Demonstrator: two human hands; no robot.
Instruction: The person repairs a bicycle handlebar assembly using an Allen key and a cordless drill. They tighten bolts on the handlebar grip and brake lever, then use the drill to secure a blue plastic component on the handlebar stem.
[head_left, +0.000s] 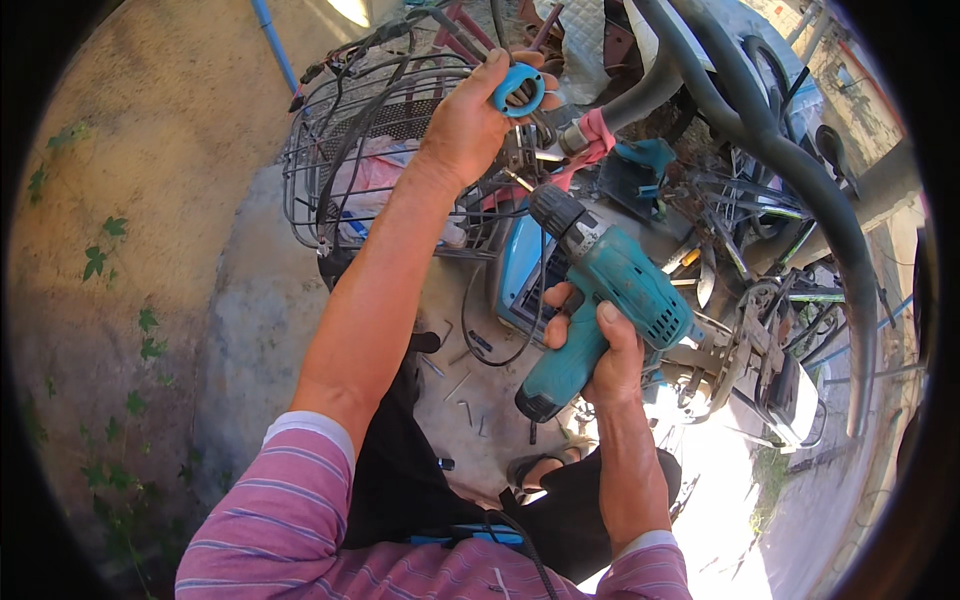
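My right hand (612, 350) is wrapped round the grip of a teal cordless drill (625, 285). The drill's black chuck points up and left, and its bit (520, 181) ends close to a dark metal part (516, 150) beside the wire basket. Farther up, my left hand (475, 115) is closed at a blue ring-shaped piece (519, 91), over the basket's right side. What fills the ring and what lies under those fingers is hard to make out. A pink cloth strip (594, 136) is tied round a grey tube just right of that hand.
The black wire basket (310, 170) holds plastic bags. Thick black bent tubes (790, 150) arch over a clutter of metal parts at right. A blue case (515, 280) sits below the drill's chuck. Hex keys (466, 410) and small pieces lie on the concrete. A wall with vines (110, 240) stands left.
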